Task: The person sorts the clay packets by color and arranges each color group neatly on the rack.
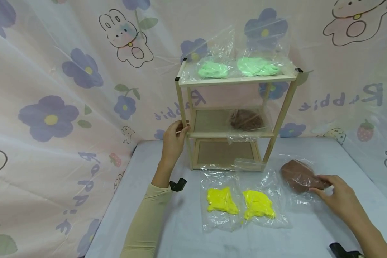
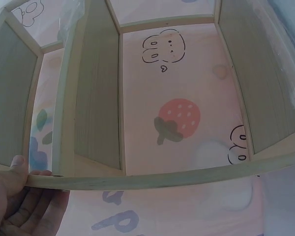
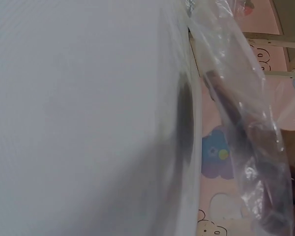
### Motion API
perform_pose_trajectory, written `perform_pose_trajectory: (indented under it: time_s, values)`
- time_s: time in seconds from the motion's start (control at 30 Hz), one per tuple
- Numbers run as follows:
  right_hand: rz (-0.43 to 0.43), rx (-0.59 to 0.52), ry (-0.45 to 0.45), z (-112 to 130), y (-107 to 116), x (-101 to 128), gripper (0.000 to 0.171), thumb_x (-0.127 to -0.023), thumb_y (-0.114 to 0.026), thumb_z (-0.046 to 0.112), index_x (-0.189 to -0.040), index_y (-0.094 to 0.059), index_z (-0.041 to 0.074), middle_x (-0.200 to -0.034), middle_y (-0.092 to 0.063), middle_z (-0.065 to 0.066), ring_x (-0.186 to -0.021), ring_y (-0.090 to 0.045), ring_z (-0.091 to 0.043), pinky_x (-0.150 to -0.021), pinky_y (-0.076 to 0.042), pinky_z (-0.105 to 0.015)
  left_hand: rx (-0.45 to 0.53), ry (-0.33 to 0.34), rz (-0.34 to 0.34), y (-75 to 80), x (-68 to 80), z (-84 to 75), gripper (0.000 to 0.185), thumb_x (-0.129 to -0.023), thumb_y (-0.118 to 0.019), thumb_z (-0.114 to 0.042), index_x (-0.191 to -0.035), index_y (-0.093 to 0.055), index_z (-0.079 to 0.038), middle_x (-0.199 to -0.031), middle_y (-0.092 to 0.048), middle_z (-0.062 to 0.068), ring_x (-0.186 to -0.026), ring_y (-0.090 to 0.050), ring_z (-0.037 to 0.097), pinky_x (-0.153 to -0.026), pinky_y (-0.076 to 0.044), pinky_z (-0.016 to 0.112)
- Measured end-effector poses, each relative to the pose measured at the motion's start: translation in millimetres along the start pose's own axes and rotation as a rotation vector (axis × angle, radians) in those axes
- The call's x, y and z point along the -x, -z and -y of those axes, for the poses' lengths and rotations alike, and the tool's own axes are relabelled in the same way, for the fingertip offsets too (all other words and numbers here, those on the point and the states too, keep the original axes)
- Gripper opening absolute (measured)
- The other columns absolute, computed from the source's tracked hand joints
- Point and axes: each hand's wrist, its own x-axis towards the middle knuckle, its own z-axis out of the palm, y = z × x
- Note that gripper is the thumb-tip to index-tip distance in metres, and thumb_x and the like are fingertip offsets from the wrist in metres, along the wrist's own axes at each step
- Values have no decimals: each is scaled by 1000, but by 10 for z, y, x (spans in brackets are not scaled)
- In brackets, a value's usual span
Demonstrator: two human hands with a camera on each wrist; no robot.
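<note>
A small wooden shelf rack [image 1: 230,135] stands at the back of the table. My left hand [image 1: 173,143] grips its left front post at the middle shelf; in the left wrist view the thumb and fingers lie around the post [image 2: 137,182]. To the right of the rack, my right hand [image 1: 340,195] pinches the edge of a clear bag holding a flattened brown clay-like lump [image 1: 296,175]. The right wrist view shows this bag [image 3: 236,123] tilted above the white surface, casting a shadow; most of the hand is out of that view.
Two bags with yellow lumps [image 1: 221,200] lie in front of the rack. Two bags with light green lumps [image 1: 257,67] sit on its top shelf. Another bagged brown lump [image 1: 246,120] rests on the middle shelf's right side. A patterned curtain [image 1: 51,172] hangs behind and left.
</note>
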Motion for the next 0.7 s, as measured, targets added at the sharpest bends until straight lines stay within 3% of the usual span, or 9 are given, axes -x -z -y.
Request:
perform_pose_trajectory:
  time_s: [0.13, 0.2, 0.37, 0.5, 0.57, 0.7]
  values:
    - [-72, 2, 16, 32, 27, 20, 59, -89, -90, 19, -131, -61, -10, -116, -60, -27, -96, -57, -39, -71, -44, -25, 1, -1, -1, 2, 1, 2, 28, -103, -71, -11, -128, -71, 2, -120, -75, 18, -114, -73, 32, -102, -62, 38]
    - [-120, -12, 33, 49, 39, 26, 60, -88, -91, 16, -132, -61, -10, -117, -60, -26, -97, -55, -26, -69, -38, -16, 1, 1, 0, 0, -2, 8, 28, -103, -71, -11, -128, -71, 2, -121, -74, 18, -114, -73, 32, -102, -62, 38]
    - [-269, -64, 101, 119, 63, 21, 62, -82, -94, 6, -133, -62, -8, -119, -61, -24, -104, -38, 11, -77, -34, -5, 2, 12, 2, 4, -4, 13, 29, -104, -71, -11, -130, -71, 1, -122, -74, 18, -115, -73, 31, -102, -63, 38]
    - [-368, -78, 142, 182, 70, 19, 60, -85, -93, 8, -134, -62, -7, -123, -61, -24, -109, -33, 15, -83, -29, 0, -8, 18, 5, 10, -1, 7, 28, -104, -71, -11, -129, -71, 1, -122, -74, 17, -115, -72, 31, -102, -63, 38]
    - [-409, -99, 170, 202, 70, 17, 60, -93, -88, 26, -133, -62, -9, -123, -61, -25, -111, -34, 16, -87, -29, 1, -10, 15, 7, 10, -2, 10, 27, -104, -71, -11, -129, -71, 1, -122, -74, 18, -115, -72, 31, -102, -63, 38]
    - [-484, -153, 239, 233, 69, 4, 89, -96, -67, 67, -130, -62, -15, -119, -61, -24, -116, -37, 18, -95, -29, 1, -11, 7, 11, 6, -7, 18, 28, -104, -71, -12, -129, -71, 1, -121, -74, 17, -115, -72, 30, -102, -62, 37]
